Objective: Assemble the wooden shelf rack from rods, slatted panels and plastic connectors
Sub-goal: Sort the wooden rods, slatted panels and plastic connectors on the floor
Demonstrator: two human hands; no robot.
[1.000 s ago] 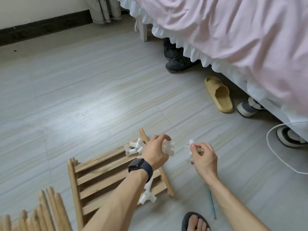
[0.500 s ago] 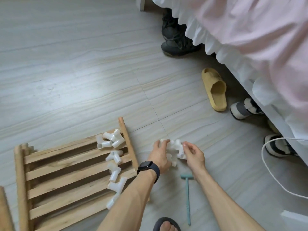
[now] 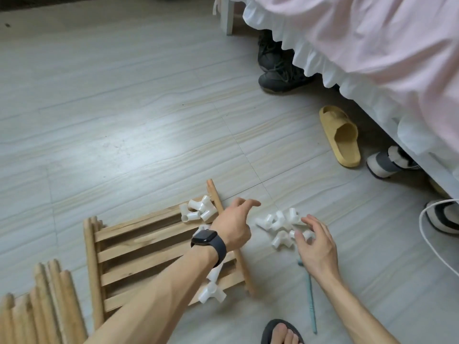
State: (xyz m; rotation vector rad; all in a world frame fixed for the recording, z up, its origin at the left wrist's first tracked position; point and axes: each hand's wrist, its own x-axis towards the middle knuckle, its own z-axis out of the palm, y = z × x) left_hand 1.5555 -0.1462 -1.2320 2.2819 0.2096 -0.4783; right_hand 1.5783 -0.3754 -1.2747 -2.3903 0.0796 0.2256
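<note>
1. The left grip [image 3: 233, 223] hangs over the floor [image 3: 124, 120], just right of the slatted panel [image 3: 139, 240]. Its fingers are loosely stretched and wide apart, and it holds nothing. A dark watch [image 3: 206, 238] sits on that wrist.
2. The right grip [image 3: 315, 244] is at the near edge of the loose pile of white connectors [image 3: 278, 224]. Its fingers are spread and relaxed and close on nothing. Whether the fingertips touch a connector cannot be told.
3. The loose pile lies on the floor between the two grips, just right of the panel's right-hand rail.
4. The slatted panel lies flat on the floor, partly under the left forearm.
5. A far cluster of connectors [image 3: 198, 211] rests on the panel's far right corner. A near connector [image 3: 213, 292] rests by its near right corner.
6. A bundle of wooden rods [image 3: 49, 306] lies at lower left, well apart from the pile.
7. A thin teal tool [image 3: 310, 296] lies on the floor beneath the right wrist.
8. Also present:
   - a sandalled foot [image 3: 283, 332]
   - a yellow slipper [image 3: 342, 137]
   - dark shoes [image 3: 278, 70] under the bed [image 3: 372, 45]
   - a white cable [image 3: 426, 234]
</note>
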